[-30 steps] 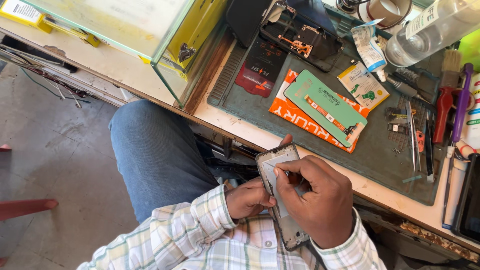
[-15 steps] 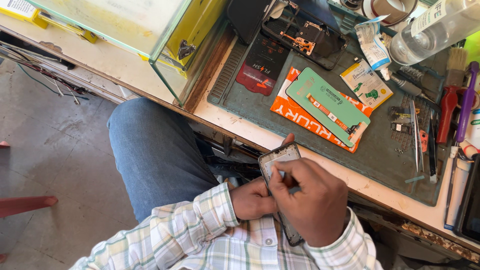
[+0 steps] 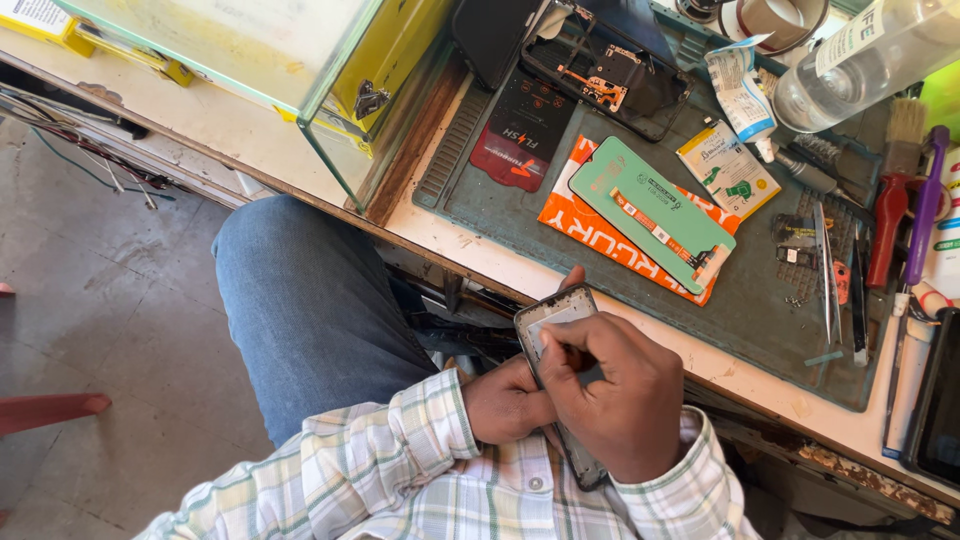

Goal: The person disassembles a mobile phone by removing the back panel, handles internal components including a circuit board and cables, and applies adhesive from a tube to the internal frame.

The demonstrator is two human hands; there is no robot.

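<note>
I hold a phone frame over my lap, just in front of the workbench edge. My left hand grips its left side from below. My right hand lies across the frame, its fingertips pinched on something small near the top; what they pinch is hidden. On the green work mat lies a green phone screen part with an orange flex strip, resting on an orange packet.
A glass case with yellow boxes stands at the left. An opened phone body, a dark card, a clear bottle, a tube, tweezers, a red-handled tool and a purple brush lie about the mat.
The view has shifted slightly. My right hand's fingers have moved a little toward the top of the phone frame; both hands stay on it.
</note>
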